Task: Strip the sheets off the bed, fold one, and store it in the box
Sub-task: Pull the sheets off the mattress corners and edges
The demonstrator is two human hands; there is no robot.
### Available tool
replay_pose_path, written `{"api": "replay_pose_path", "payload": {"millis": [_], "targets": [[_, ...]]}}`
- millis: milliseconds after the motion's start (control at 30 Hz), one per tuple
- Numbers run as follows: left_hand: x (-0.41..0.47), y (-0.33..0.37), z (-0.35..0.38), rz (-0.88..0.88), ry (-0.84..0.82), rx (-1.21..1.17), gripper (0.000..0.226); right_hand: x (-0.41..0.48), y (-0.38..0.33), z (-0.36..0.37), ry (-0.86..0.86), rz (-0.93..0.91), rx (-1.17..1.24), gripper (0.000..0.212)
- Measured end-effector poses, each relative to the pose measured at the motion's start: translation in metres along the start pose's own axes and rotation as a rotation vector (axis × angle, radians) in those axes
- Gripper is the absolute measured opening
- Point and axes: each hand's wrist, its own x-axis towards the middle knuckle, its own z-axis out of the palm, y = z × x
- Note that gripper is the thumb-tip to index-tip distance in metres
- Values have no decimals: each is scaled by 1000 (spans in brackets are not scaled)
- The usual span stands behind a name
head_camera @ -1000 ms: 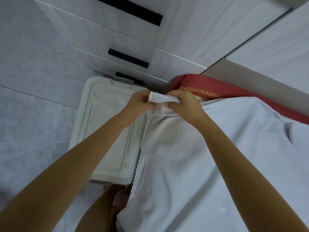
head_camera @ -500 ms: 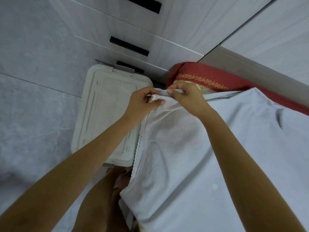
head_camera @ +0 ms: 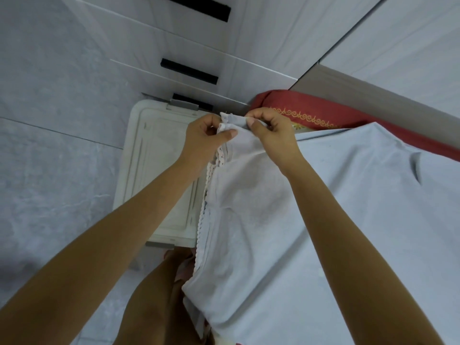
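A pale blue-white sheet (head_camera: 336,220) with a lace-trimmed edge hangs from both my hands and spreads over the bed to the right. My left hand (head_camera: 204,135) pinches one corner of it between thumb and fingers. Right beside it, my right hand (head_camera: 271,130) pinches the neighbouring corner, and the two corners meet between the hands. Below and left of the hands stands the white plastic storage box (head_camera: 149,170) on the floor, its lid closed. The hanging sheet hides the box's right side.
A red bed cover (head_camera: 311,113) with gold trim lies under the sheet at the bed's head. White drawers with black handles (head_camera: 189,70) stand behind the box. Grey tiled floor (head_camera: 49,145) lies to the left. My legs (head_camera: 159,295) show below the sheet.
The sheet corners have been brought level between my thumbs, and the lace edge now hangs straighter. Both hands stay close together above the box.
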Motion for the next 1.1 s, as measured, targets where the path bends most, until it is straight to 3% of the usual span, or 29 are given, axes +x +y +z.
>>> {"api": "replay_pose_path", "payload": {"millis": [100, 200, 267, 333, 433, 533, 633, 800, 967, 1100], "targets": [[7, 2, -3, 4, 46, -21, 23, 4, 3, 5, 70, -35, -79, 14], [17, 1, -5, 18, 119, -34, 26, -4, 9, 8, 275, -161, -255, 23], [24, 0, -7, 28, 142, 0, 26, -23, 15, 11, 425, -125, -296, 31], [29, -2, -6, 43, 149, 61, 27, -48, 23, 19, 471, -19, -281, 31], [34, -4, -5, 48, 161, 130, 29, -93, 42, 42, 243, 214, -302, 26], [41, -1, -7, 64, 164, 166, 30, -135, 62, 76, -165, 399, -644, 53], [47, 4, -9, 100, 161, 201, 32, -167, 88, 109, -423, 184, -1161, 80], [49, 6, -8, 138, 135, 229, 34, -169, 115, 126, -630, -24, -1462, 102], [51, 4, -5, 167, 155, 261, 36, -161, 107, 126, -808, -283, -1745, 89], [53, -3, -5, 171, 178, 267, 35, -158, 102, 131, -871, -247, -1730, 61]]}}
